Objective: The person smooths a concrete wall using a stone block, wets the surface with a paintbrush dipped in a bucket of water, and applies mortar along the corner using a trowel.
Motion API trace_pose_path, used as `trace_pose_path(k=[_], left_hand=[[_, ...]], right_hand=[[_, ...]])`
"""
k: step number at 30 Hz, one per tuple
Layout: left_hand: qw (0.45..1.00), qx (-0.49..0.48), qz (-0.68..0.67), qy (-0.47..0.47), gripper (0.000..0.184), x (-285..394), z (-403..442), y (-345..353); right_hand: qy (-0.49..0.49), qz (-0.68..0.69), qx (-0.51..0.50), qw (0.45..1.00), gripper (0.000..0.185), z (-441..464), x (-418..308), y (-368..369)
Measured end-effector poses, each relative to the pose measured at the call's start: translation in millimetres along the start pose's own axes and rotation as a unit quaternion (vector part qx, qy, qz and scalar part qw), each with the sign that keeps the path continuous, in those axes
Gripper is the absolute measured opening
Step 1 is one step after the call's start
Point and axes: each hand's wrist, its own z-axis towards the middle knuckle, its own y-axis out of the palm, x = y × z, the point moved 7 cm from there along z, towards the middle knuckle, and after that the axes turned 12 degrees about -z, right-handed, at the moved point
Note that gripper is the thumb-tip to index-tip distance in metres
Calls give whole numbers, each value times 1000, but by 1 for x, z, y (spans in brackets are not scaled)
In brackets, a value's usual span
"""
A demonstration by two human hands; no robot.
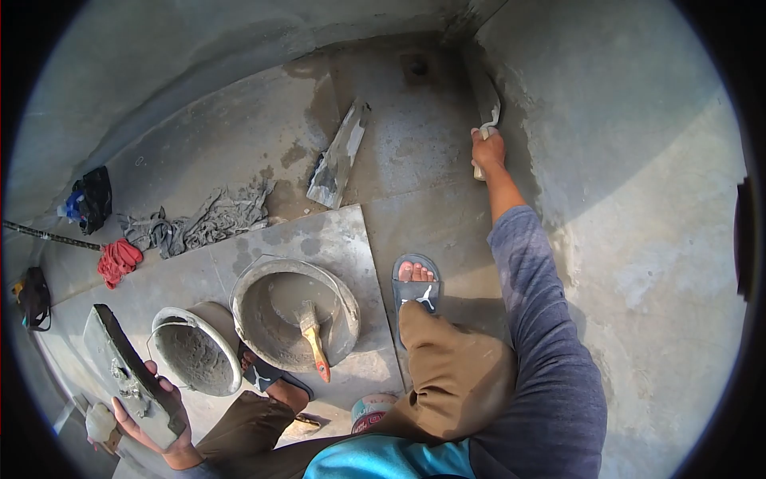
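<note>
My right hand (488, 149) is wrapped round the handle of a trowel (493, 112), its arm stretched forward. The blade lies along the corner where the floor meets the right-hand wall (638, 184). At lower left my left hand (177, 449) grips a flat, grey mortar board (108, 339) that is tilted and carries a patch of wet mortar (137, 393). Beside that board stands a smaller bucket (163, 339) with grey mortar in it. A larger bucket (345, 351) holds a paintbrush (311, 331) with a wooden, red-tipped handle.
A mortar-smeared sheet scrap (339, 160) lies ahead on the floor, near a dark drain hole (418, 69). Crumpled grey cloth (211, 223), a red cloth (120, 262) and a black bag (96, 199) lie at left. A paint can (371, 407) stands between my legs.
</note>
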Motion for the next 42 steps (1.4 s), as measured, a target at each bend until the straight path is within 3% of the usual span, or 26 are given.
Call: trace_pose_path(k=[1, 2, 4, 7, 11, 13, 15, 17, 18, 20, 21, 24, 25, 27, 32, 35, 36, 39, 41, 42], left_hand=[[1000, 15, -9, 1, 62, 0, 1, -1], [999, 31, -18, 4, 61, 1, 1, -2], [1000, 19, -15, 8, 62, 5, -3, -7], [1000, -2, -10, 16, 62, 10, -8, -11], [1000, -14, -5, 24, 62, 18, -21, -15], [1000, -12, -2, 26, 62, 18, -25, -15], [1000, -20, -4, 22, 63, 17, -27, -14], [999, -30, -2, 13, 63, 16, -30, -15], [999, -36, -2, 8, 63, 15, -31, -14], [999, -36, -4, 5, 63, 14, -32, -13], [999, -35, -8, 6, 63, 14, -34, -11], [999, -36, -28, 18, 63, 19, -42, -6], [998, -45, -38, 13, 63, 20, -47, -4], [998, -39, -45, 20, 63, 25, -57, -4], [985, -120, -120, -37, 66, 21, -80, 28], [957, -88, -253, -108, 80, 10, -104, 49], [951, -118, -258, -123, 79, 9, -110, 54], [947, -189, -221, -134, 77, 10, -123, 58], [914, -220, -305, -154, 77, 14, -134, 66], [920, -235, -283, -138, 74, 18, -137, 68]], right_hand=[[-29, 24, 50, 998, 39, -3, 0, -8], [-30, 24, 48, 998, 39, -8, 4, -13], [-7, 160, -31, 987, 33, -24, 16, -18], [-11, 213, -3, 977, 33, -49, 35, -30], [1, 203, 51, 978, 36, -88, 46, -24], [-32, 154, 115, 981, 39, -94, 52, -24], [-50, 131, 116, 983, 39, -70, 54, -18], [-141, 5, 83, 987, 33, -33, 45, -5], [-138, 6, 83, 987, 33, -32, 33, -14], [-21, 81, -22, 996, 28, -28, 27, -20], [-23, 82, -23, 996, 28, -27, 35, -18], [-107, 46, 174, 978, 27, -52, 33, -55], [-114, 47, 176, 977, 27, -77, 30, -66], [-56, 229, 143, 961, 40, -146, -2, -114], [-236, 255, 206, 915, 40, -242, -50, -232], [-355, 281, 155, 878, 38, -308, -91, -263], [-411, 283, 98, 861, 37, -330, -106, -268], [-569, 126, 123, 803, 33, -414, -159, -287], [-598, 6, 66, 799, 32, -453, -174, -287], [-660, -11, 99, 745, 33, -485, -186, -293]])
